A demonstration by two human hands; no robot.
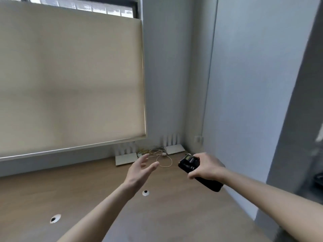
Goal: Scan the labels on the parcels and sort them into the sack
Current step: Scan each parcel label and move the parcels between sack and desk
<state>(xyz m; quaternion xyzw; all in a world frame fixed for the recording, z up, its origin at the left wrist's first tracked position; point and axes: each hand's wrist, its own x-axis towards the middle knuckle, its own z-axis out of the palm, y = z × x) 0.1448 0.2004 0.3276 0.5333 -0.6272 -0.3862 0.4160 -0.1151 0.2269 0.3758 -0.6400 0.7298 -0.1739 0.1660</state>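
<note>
A drawn beige roller blind covers the window on the left, above a long wooden worktop that runs into a grey corner. Two cable holes sit in the worktop's near left part. At the far edge, two white routers stand against the wall with a tangle of pale cables between them.

The left hand hovers above the worktop's middle, fingers spread and relaxed, holding nothing. To its right, the right hand wraps round a black handheld scanner, held in the air near the far right corner. Its long axis runs from lower right to upper left, the small screen end pointing away toward the routers.

The scanner looks rigid, light and smooth-cased, so gripping its slim handle suits it best. No parcels or sack are in view.
</note>
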